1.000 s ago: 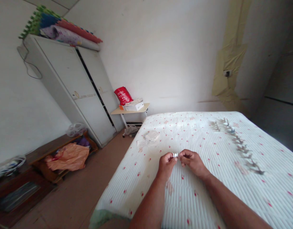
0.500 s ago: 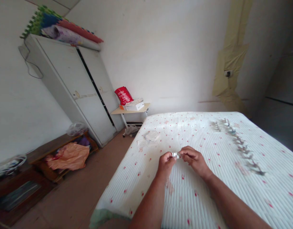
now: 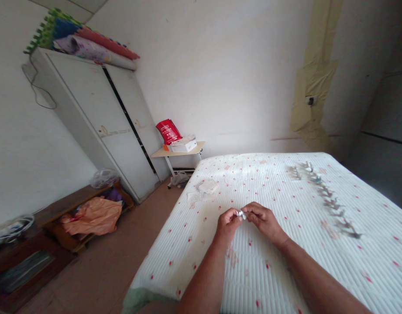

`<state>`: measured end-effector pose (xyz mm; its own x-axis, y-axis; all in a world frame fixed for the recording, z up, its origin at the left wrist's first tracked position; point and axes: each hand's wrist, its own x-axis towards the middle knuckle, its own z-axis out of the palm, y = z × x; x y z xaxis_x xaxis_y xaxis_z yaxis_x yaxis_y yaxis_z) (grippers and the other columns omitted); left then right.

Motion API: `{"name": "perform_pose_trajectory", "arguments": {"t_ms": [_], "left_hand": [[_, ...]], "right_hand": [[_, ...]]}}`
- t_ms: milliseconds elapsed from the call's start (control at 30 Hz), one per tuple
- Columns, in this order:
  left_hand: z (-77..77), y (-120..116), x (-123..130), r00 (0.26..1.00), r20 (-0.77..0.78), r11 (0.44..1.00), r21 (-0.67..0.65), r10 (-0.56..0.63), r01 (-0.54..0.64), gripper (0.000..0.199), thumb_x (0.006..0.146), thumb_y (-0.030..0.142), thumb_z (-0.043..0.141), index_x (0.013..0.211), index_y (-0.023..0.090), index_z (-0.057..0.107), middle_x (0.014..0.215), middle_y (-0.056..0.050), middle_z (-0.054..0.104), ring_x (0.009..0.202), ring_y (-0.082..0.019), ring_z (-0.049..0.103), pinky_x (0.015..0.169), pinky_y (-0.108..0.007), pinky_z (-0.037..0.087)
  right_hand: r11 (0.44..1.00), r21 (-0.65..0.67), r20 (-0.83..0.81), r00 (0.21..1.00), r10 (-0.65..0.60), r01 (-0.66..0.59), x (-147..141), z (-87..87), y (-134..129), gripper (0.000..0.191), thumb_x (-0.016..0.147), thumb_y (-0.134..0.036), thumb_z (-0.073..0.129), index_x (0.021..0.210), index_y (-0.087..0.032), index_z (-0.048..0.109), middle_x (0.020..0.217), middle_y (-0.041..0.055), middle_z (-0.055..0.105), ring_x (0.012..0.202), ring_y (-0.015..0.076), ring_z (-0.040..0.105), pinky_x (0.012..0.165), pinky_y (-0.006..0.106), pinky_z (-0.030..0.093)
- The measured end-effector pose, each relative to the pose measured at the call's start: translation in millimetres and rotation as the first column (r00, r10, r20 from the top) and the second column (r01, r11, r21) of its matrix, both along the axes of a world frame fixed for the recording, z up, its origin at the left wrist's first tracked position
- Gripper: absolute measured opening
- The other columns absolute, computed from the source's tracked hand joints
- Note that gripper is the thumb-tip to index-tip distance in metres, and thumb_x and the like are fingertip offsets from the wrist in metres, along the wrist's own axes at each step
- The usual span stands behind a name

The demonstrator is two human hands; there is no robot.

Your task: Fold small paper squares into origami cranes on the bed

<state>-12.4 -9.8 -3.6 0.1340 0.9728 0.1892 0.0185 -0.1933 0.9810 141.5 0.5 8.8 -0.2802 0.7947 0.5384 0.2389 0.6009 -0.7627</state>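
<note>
My left hand [image 3: 229, 219] pinches a small white piece [image 3: 241, 214] with an uneven, notched outline, too small to name. My right hand [image 3: 260, 216] meets it from the other side, thumb and fingertips closed on its right end. Both hands are held over the bed [image 3: 249, 266], which has a white ribbed cover with red spots. To the right, a slanting row of several small grey and white figures [image 3: 331, 203] stands on the cover. A shorter group of similar small pieces [image 3: 295, 172] is beside the row's far end.
A clear plastic wrapper [image 3: 207, 186] lies on the bed's left part. Beyond the bed, a small table [image 3: 158, 153] bears a red bag [image 3: 168, 131] and a white box [image 3: 184, 145]. A grey cabinet [image 3: 86, 100] and a low wooden bench [image 3: 66, 200] stand at the left.
My right hand has moved slightly left, and its fingertips have closed on the white piece. The left hand keeps its pinch. The view has shifted a little.
</note>
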Motion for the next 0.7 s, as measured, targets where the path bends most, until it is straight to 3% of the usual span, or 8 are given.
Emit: {"name": "perform_pose_trajectory", "arguments": {"t_ms": [333,700], "left_hand": [[-7.1,4.5,-1.9,0.998,-0.058,0.999,0.040,0.029,-0.027,0.014,0.068,0.028,0.055,0.068,0.014,0.056,0.058,0.004,0.043,0.056,-0.008,0.036,0.054,-0.019,0.029],[-6.3,3.8,-1.9,0.997,-0.074,0.999,0.034,0.029,-0.026,0.017,0.067,0.030,0.057,0.066,0.013,0.058,0.056,0.004,0.043,0.055,-0.008,0.035,0.053,-0.019,0.028]], "right_hand": [[0.998,-0.069,0.024,1.000,-0.014,0.015,-0.6,1.2,0.3,0.020,0.078,-0.034,0.053,0.078,-0.020,0.067,0.075,0.0041,0.062,0.071,0.0149,0.058,0.065,0.026,0.045],[0.983,-0.180,-0.011,1.000,-0.027,0.025,-1.8,2.6,-1.0,0.019,0.075,-0.034,0.054,0.069,-0.018,0.063,0.062,0.0002,0.055,0.057,0.0113,0.050,0.055,0.023,0.040]]}}
